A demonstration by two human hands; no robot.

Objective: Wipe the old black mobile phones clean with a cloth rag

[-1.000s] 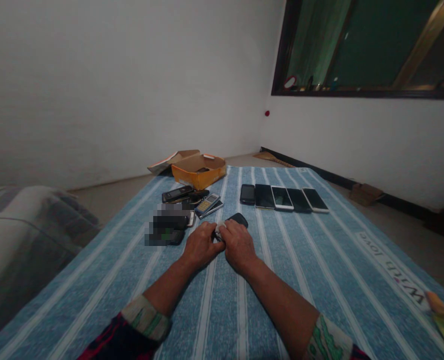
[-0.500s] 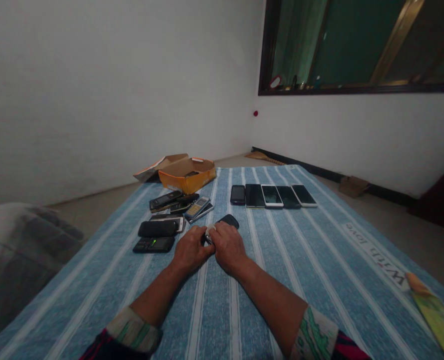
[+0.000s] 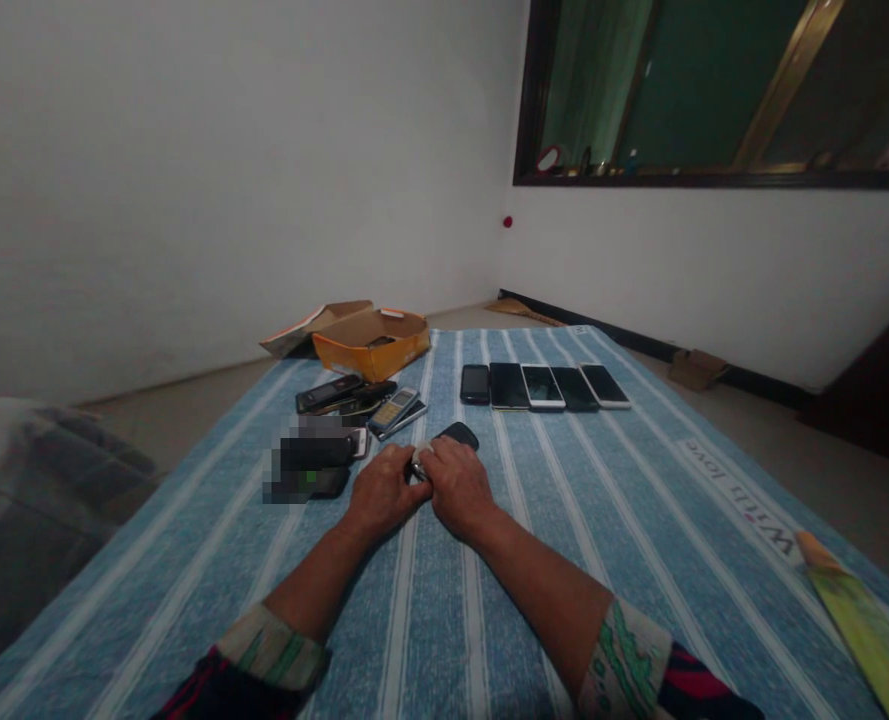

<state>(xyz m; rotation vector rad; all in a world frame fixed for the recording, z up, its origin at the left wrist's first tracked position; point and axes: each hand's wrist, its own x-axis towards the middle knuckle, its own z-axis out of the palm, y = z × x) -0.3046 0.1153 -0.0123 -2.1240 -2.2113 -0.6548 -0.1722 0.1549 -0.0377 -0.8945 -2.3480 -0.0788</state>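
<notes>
- Both my left hand [image 3: 384, 487] and right hand [image 3: 459, 486] grasp a mostly hidden pale item [image 3: 419, 456], likely steadying it.
- Five phones [image 3: 541, 387] lie side by side, presumably for easy viewing.

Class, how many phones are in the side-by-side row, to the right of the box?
5. Left to right: small dark phone leftmost, black phone second, white-framed phone in the middle, plain dark phone fourth, white-edged phone rightmost. None appears hidden.

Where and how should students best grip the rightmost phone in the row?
The rightmost phone lies flat, its left side close beside a dark phone, so pinching its outer right edge, from the right, is probably best.
</notes>
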